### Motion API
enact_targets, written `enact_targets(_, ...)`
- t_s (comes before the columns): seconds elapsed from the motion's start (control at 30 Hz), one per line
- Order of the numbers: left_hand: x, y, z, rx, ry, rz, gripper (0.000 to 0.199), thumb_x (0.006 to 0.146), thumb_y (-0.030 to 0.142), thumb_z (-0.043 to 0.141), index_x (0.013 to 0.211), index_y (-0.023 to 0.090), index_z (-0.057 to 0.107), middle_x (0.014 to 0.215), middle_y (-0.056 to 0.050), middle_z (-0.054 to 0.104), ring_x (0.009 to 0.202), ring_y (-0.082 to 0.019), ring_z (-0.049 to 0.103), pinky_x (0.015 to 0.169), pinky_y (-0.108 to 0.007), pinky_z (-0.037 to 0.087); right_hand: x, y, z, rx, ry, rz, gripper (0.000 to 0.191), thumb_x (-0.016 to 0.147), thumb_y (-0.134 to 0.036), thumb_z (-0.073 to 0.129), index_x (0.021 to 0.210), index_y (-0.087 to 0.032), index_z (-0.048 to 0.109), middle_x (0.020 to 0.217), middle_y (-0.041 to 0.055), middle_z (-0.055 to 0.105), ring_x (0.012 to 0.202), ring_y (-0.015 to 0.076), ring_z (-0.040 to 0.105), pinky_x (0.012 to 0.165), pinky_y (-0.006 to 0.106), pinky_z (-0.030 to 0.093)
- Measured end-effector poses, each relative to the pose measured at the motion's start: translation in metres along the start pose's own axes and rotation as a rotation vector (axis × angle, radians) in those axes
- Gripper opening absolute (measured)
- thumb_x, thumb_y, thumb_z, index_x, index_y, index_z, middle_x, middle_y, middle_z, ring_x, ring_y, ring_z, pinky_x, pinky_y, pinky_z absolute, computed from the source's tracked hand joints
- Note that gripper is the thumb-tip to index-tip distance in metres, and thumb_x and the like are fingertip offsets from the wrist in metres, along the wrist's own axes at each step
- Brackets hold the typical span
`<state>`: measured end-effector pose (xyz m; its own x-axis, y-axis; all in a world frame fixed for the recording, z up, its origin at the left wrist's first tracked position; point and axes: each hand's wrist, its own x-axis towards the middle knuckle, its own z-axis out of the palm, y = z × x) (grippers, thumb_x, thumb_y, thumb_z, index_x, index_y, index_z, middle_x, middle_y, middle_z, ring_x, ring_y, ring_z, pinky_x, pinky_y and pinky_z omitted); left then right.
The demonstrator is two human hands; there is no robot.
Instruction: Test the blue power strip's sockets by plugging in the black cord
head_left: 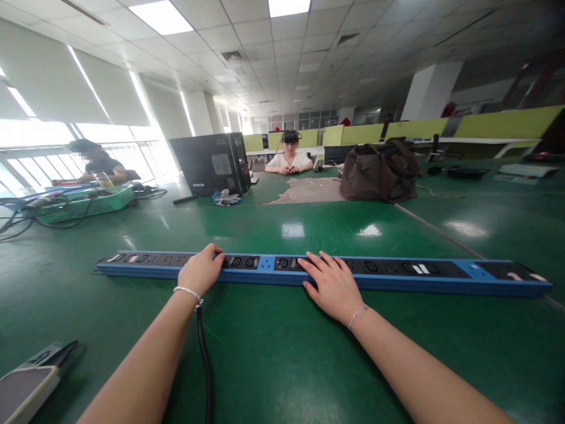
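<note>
A long blue power strip (406, 282) with a black socket face lies across the table in front of me. My left hand (202, 272) is closed at the strip's left half, thumb and index finger close together over the sockets. What its fingers hold is hidden beneath the hand. From under that wrist a thick black cable (203, 359) runs down toward me. My right hand (331, 285) rests on the strip right of the middle, its fingers spread over the sockets. Between the hands, a blue socket section (266, 263) shows.
A black computer case (212, 165) stands beyond the strip, gloves (226, 198) beside it. A brown bag (378, 174) sits at far right, a green basket (95, 206) with cables at left. A grey device (33, 380) lies near left. Two people sit farther off.
</note>
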<state>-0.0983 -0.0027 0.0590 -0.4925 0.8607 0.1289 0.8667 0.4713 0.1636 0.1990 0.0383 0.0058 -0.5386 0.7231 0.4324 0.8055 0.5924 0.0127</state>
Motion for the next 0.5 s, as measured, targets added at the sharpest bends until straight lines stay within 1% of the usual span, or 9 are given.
enact_targets(0.1, -0.002, 0.001, 0.0, -0.008, 0.011, -0.015, 0.035, 0.083, 0.045, 0.033, 0.103, 0.029, 0.058, 0.093, -0.008, 0.07, 0.088, -0.028, 0.064, 0.07, -0.035, 0.046, 0.0, 0.0, 0.0, 0.001, 0.0, -0.001, 0.045, 0.086, -0.036, 0.046, 0.131, -0.032, 0.047, 0.139, 0.0003, 0.045, 0.127, 0.0264, 0.036, 0.101, 0.045, 0.027)
enact_targets(0.27, -0.006, 0.004, 0.005, -0.045, 0.03, -0.056, 0.035, 0.083, 0.046, 0.032, 0.101, 0.03, 0.058, 0.089, -0.007, 0.069, 0.087, -0.028, 0.063, 0.068, -0.035, 0.045, 0.0, 0.0, 0.001, 0.007, 0.007, -0.003, 0.045, 0.086, -0.037, 0.046, 0.13, -0.031, 0.048, 0.139, 0.0001, 0.045, 0.126, 0.0272, 0.037, 0.101, 0.045, 0.027)
enact_targets(0.33, -0.008, 0.006, 0.001, -0.062, 0.048, -0.079, 0.035, 0.082, 0.047, 0.033, 0.099, 0.03, 0.059, 0.085, -0.006, 0.068, 0.083, -0.027, 0.063, 0.066, -0.034, 0.044, 0.001, 0.0, 0.002, 0.009, 0.01, -0.001, 0.044, 0.086, -0.037, 0.046, 0.13, -0.031, 0.048, 0.139, 0.0, 0.045, 0.126, 0.0272, 0.038, 0.101, 0.045, 0.027)
enact_targets(0.37, -0.009, 0.006, -0.005, -0.088, 0.085, -0.093, 0.035, 0.082, 0.047, 0.034, 0.098, 0.029, 0.06, 0.082, -0.006, 0.067, 0.08, -0.027, 0.062, 0.065, -0.034, 0.043, 0.001, 0.0, 0.002, 0.011, 0.012, 0.001, 0.044, 0.086, -0.036, 0.046, 0.13, -0.031, 0.048, 0.139, -0.0001, 0.045, 0.126, 0.0272, 0.038, 0.101, 0.045, 0.026)
enact_targets(0.4, -0.01, 0.006, -0.013, -0.124, 0.147, -0.105, 0.035, 0.082, 0.047, 0.034, 0.097, 0.028, 0.06, 0.079, -0.006, 0.066, 0.077, -0.026, 0.061, 0.064, -0.033, 0.042, 0.001, 0.0, 0.002, 0.014, 0.013, 0.003, 0.044, 0.086, -0.037, 0.046, 0.13, -0.032, 0.048, 0.139, -0.0002, 0.045, 0.126, 0.0272, 0.038, 0.102, 0.045, 0.026)
enact_targets(0.43, -0.012, 0.005, -0.024, -0.198, 0.253, -0.117, 0.036, 0.083, 0.047, 0.035, 0.099, 0.027, 0.06, 0.075, -0.005, 0.065, 0.073, -0.023, 0.06, 0.062, -0.031, 0.041, 0.001, 0.0, 0.002, 0.016, 0.012, 0.004, 0.044, 0.086, -0.037, 0.046, 0.13, -0.032, 0.048, 0.139, -0.0003, 0.045, 0.126, 0.0272, 0.037, 0.102, 0.045, 0.026)
enact_targets(0.47, -0.015, 0.003, -0.037, -0.296, 0.392, -0.127, 0.037, 0.083, 0.048, 0.035, 0.101, 0.026, 0.059, 0.072, -0.003, 0.062, 0.068, -0.02, 0.058, 0.06, -0.029, 0.04, 0.001, 0.0, 0.002, 0.017, 0.011, 0.006, 0.044, 0.086, -0.037, 0.046, 0.13, -0.032, 0.048, 0.139, -0.0002, 0.045, 0.126, 0.0271, 0.037, 0.102, 0.045, 0.026)
enact_targets(0.5, -0.017, 0.001, -0.05, -0.387, 0.507, -0.105, 0.037, 0.082, 0.048, 0.039, 0.102, 0.025, 0.059, 0.068, -0.001, 0.06, 0.062, -0.017, 0.055, 0.057, -0.027, 0.039, 0.001, 0.0, 0.002, 0.018, 0.008, 0.006, 0.044, 0.086, -0.037, 0.046, 0.13, -0.032, 0.048, 0.139, -0.0002, 0.046, 0.126, 0.027, 0.037, 0.102, 0.045, 0.026)
